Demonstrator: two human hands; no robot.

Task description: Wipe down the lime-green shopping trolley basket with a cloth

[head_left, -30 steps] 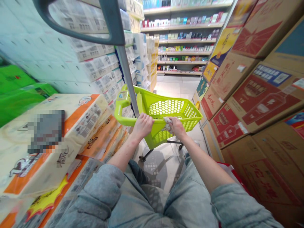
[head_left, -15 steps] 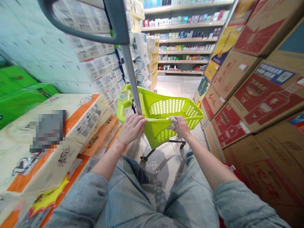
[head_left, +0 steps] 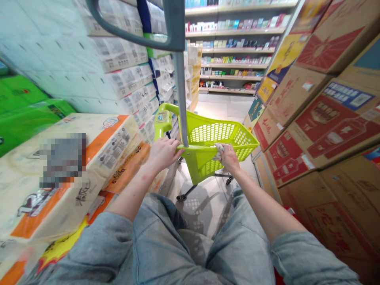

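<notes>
A lime-green wheeled shopping basket (head_left: 200,166) stands in front of my knees, its grey pull handle (head_left: 179,79) rising up past the top of the view. My left hand (head_left: 164,153) is closed over the near left corner of the basket, beside the foot of the handle post. A crumpled whitish cloth (head_left: 219,150) is pinched in my right hand (head_left: 229,157) and pressed against the basket's near rim. Some of the cloth is hidden by the fingers. A green push bar (head_left: 162,118) sticks out at the basket's left.
Packs of tissue (head_left: 113,138) are piled at my left, with a blurred-out grey object (head_left: 67,158) on top. Cardboard cartons (head_left: 323,114) are stacked along the right. Shelves (head_left: 234,50) of small boxed goods stand at the far end of the tiled floor (head_left: 219,105).
The basket and handle appear further right in view, as do the surroundings. My left hand has shifted slightly left relative to the handle post. The cloth stays in my right hand on the rim.
</notes>
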